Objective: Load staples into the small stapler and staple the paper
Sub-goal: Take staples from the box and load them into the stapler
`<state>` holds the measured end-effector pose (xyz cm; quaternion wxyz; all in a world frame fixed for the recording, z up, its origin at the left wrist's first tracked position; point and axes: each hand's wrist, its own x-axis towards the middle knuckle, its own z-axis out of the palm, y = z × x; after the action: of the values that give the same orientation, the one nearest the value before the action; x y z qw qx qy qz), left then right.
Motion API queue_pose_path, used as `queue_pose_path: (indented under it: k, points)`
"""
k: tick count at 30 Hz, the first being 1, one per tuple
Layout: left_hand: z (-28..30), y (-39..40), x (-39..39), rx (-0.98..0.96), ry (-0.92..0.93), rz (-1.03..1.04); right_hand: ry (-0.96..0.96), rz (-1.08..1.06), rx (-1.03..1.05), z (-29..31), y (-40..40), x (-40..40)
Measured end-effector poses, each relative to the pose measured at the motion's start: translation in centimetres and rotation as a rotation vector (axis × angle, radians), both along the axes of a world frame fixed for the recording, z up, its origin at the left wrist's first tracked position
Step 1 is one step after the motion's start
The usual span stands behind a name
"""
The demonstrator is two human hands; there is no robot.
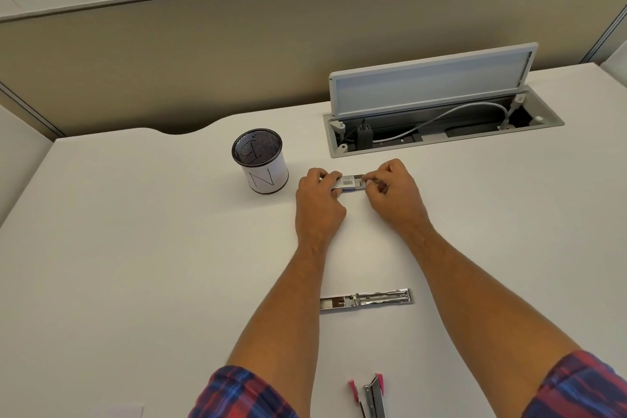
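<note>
Nearest the camera, at the bottom edge of the white counter (135, 265), lie two plaid sleeves (237, 394), and between them one small stapler (375, 395) with pink parts, opened up and partly cut off by the frame. To its far left, one pale sheet of paper (125, 412) just shows at the bottom edge. A little farther up, between the two bare forearms, lies one long chrome stapler (366, 299), flat and opened out, touched by neither hand.

Farther out, from left to right: one mesh pen cup (259, 161) wrapped in white paper stands upright; just beside it the left hand (319, 200) pinches the left end of one small staple box (351, 182) bearing a barcode label; the right hand (393, 193) has its fingertips closed narrowly on the box's right end. Both hands hold the box just above or on the counter; which one cannot be told. Whether the box is open is hidden by the fingers.

Behind the hands, one cable hatch (441, 119) is set into the counter, its lid raised, with one grey cable (458, 110) inside.
</note>
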<state>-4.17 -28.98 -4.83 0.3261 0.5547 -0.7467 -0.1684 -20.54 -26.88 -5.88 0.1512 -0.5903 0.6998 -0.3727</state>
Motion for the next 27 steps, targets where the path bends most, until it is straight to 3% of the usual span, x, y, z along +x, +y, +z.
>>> queue_pose_path:
  k: [17, 22, 27]
  points:
    - [-0.02, 0.15, 0.05, -0.019, -0.004, 0.003, -0.129, 0.042, -0.016, 0.35, 0.04, -0.16]
    - [-0.02, 0.17, 0.04, -0.020, -0.008, 0.004, -0.287, -0.122, -0.067, 0.56, 0.40, -0.23]
    - [-0.02, 0.08, 0.02, -0.017, 0.005, 0.012, -0.143, -0.181, -0.133, 0.43, 0.44, -0.58]
